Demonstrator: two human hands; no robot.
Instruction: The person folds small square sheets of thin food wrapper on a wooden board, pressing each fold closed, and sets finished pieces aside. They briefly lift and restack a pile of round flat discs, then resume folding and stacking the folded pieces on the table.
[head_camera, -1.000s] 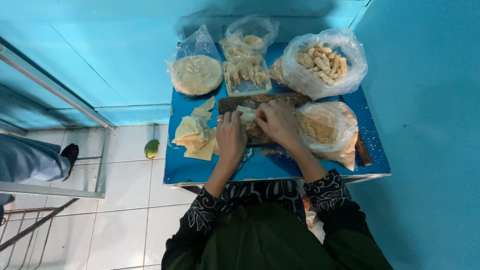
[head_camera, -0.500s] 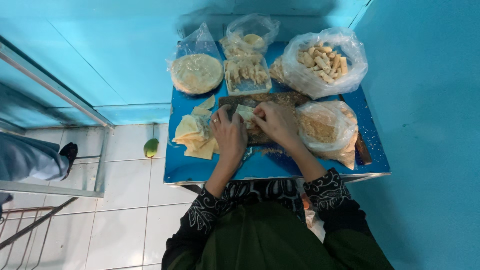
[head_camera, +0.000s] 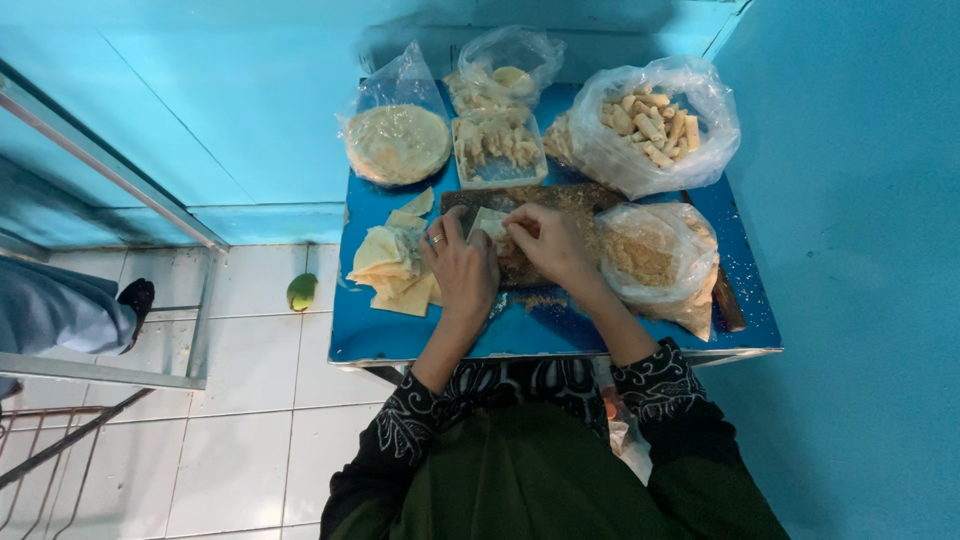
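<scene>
1. Little has moved since the earlier frames; both hands stay on the pale wrapper (head_camera: 488, 222).
2. Left hand (head_camera: 462, 268) and right hand (head_camera: 548, 242) pinch it closed, wrapper at 12 o'clock, on the brown board (head_camera: 560, 198), worktop (head_camera: 560, 330) centre.

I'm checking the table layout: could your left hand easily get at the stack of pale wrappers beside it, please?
Probably yes: the left hand rests right next to the stack of wrappers, which lies uncovered on the blue table with nothing between them.
</scene>
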